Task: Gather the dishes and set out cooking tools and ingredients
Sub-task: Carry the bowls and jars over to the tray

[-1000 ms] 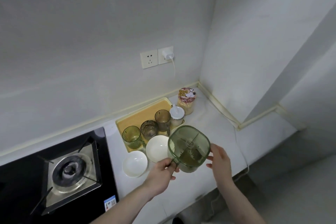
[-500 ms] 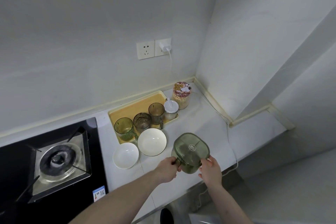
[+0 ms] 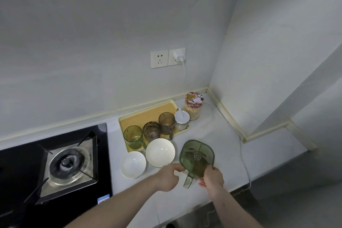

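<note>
Green container [image 3: 197,156], see-through, squarish with rounded corners, sits on the white desk [image 3: 218,135] near its front edge, just right of the large white bowl [image 3: 160,152]. A round embossed mark sits at the centre of its lid; I cannot read it. Its handle points toward the front edge.

Left hand [image 3: 169,177]: fingers curled at the near left corner of the container, beside the handle. I cannot tell whether they grip it or only touch. Right hand [image 3: 212,177]: fingers bent over the near right edge of the container, holding it there.

Small white bowl [image 3: 132,164] lies touching the large one on its left, nearer the stove [image 3: 55,163]. A blue-and-white sticker [image 3: 104,198] on the stove's front corner carries print too small to read.

Yellow tray [image 3: 148,112] against the back wall holds a green cup [image 3: 132,136], two brownish cups [image 3: 151,131] [image 3: 166,122] in a diagonal row, and a small white-lidded jar [image 3: 182,119] at its right end. Just beyond, toward the back right corner, stands a clear jar [image 3: 193,106] of pale grain; its lid shows a cartoon white dog and yellow letters, seemingly "DOG", not certain.

Wall above: double socket [image 3: 159,58], white charger [image 3: 179,56] plugged into the right half, cable [image 3: 242,153] trailing along the right side of the desk and off the front edge.
</note>
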